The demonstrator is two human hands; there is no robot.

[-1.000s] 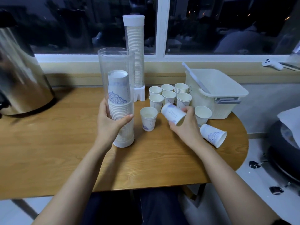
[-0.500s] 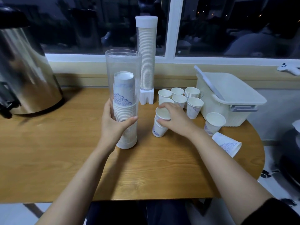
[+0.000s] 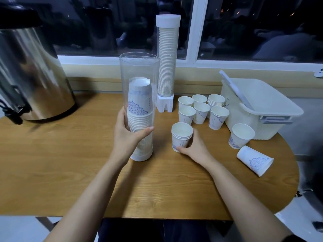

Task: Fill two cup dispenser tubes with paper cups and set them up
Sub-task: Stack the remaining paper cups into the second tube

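Observation:
A clear dispenser tube (image 3: 139, 70) stands upright on the wooden table (image 3: 70, 163), about half full of nested paper cups turned upside down. My left hand (image 3: 128, 135) grips the tube at mid height. To its right, my right hand (image 3: 192, 147) holds a short stack of nested cups (image 3: 181, 135) standing upright on the table. A second tube (image 3: 167, 60), full of cups and capped in white, stands on its white base by the window. Several loose cups (image 3: 201, 109) stand behind my right hand.
A white lidded plastic box (image 3: 258, 105) sits at the right rear. One cup (image 3: 242, 135) stands in front of it and another cup (image 3: 255, 162) lies on its side near the table's rounded right edge. A large steel urn (image 3: 29, 74) stands at the left rear.
My right hand carried a tilted cup to the standing cup, nested it there, and now holds the stack near its base. The left hand kept its grip on the tube.

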